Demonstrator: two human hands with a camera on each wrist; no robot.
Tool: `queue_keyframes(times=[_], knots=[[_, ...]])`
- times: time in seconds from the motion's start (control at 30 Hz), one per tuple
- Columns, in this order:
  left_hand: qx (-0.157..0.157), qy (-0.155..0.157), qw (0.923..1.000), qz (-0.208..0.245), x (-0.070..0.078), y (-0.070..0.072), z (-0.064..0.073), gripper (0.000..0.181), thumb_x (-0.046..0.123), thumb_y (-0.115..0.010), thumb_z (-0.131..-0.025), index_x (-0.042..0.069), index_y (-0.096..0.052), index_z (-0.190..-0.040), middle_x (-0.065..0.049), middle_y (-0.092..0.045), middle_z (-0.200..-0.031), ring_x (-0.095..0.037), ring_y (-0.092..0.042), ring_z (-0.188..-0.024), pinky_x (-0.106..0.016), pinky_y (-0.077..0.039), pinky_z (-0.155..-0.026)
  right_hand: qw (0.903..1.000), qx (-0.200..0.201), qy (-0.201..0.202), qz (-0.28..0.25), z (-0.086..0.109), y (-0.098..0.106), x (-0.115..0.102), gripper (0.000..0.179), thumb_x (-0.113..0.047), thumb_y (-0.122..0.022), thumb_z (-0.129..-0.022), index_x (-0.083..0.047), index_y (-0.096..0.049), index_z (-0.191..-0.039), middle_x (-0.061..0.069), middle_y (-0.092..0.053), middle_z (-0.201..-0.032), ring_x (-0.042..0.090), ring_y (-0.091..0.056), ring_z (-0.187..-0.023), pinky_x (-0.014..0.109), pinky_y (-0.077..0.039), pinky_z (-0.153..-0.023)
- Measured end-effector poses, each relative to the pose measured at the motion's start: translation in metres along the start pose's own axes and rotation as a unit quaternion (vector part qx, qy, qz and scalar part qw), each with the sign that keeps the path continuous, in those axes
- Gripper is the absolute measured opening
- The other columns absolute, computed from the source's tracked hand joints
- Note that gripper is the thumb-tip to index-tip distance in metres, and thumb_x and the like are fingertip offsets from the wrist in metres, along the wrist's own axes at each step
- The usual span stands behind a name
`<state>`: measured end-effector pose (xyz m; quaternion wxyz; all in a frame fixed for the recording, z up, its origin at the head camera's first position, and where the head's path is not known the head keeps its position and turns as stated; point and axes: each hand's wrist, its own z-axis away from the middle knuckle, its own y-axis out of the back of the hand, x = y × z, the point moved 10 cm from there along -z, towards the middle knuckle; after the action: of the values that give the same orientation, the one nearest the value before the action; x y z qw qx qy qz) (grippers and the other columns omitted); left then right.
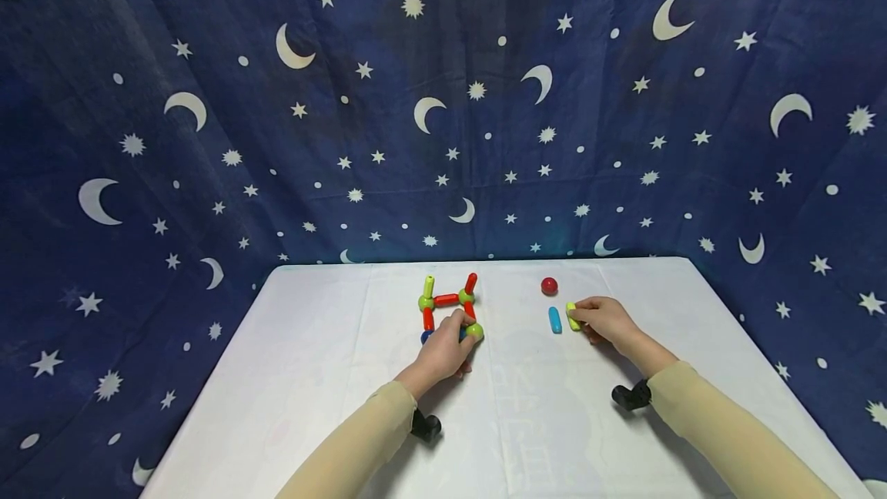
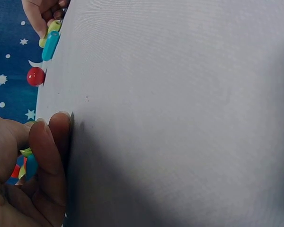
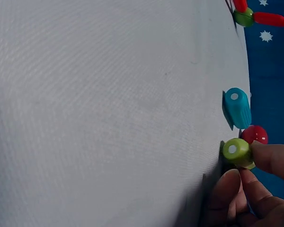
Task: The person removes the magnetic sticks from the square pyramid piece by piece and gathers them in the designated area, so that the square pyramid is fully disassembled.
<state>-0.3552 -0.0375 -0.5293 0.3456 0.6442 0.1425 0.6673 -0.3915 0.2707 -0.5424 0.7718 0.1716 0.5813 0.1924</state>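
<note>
On the white table a frame of magnetic rods and balls has red rods, green balls at three corners and a blue ball at the near left. A yellow-green rod and a red rod stick up from its far corners. My left hand grips the near side, by a green ball, and covers most of a blue rod there. Over to the right, my right hand pinches a loose yellow-green magnetic rod between thumb and fingers, with the rod close to the tabletop.
A light blue rod lies just left of the right hand. Behind it sits a red ball. The white tablecloth ends at a dark blue curtain with moons and stars. Black wrist cameras hang below both sleeves.
</note>
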Motion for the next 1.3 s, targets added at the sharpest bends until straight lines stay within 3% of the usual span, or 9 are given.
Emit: queue_keyframes(times=[1.07,1.3], knots=[[-0.003,0.005,1.0,0.003,-0.0009,-0.0017,-0.0011,0.027,0.022,-0.066,-0.102,0.016,-0.05,-0.123,-0.01,-0.05,-0.112,-0.02,-0.062,-0.05,-0.029,-0.052,-0.046,0.9986,0.021,0.024,0.041,0.0065,0.0015,-0.0061,0.044,-0.025,-0.068,-0.097,0.007,-0.059,-0.126,0.012,-0.062,-0.094,0.018,-0.053,-0.065,0.033,-0.048,-0.057],[-0.001,-0.001,1.0,-0.003,-0.0012,-0.0012,0.0011,0.028,0.023,-0.065,-0.103,0.016,-0.05,-0.125,-0.01,-0.051,-0.114,-0.019,-0.061,-0.051,-0.028,-0.051,-0.046,0.9991,0.028,0.007,0.03,0.0053,0.0029,-0.0015,0.044,-0.031,-0.063,-0.101,0.005,-0.06,-0.127,0.012,-0.06,-0.098,0.019,-0.054,-0.071,0.032,-0.05,-0.059]])
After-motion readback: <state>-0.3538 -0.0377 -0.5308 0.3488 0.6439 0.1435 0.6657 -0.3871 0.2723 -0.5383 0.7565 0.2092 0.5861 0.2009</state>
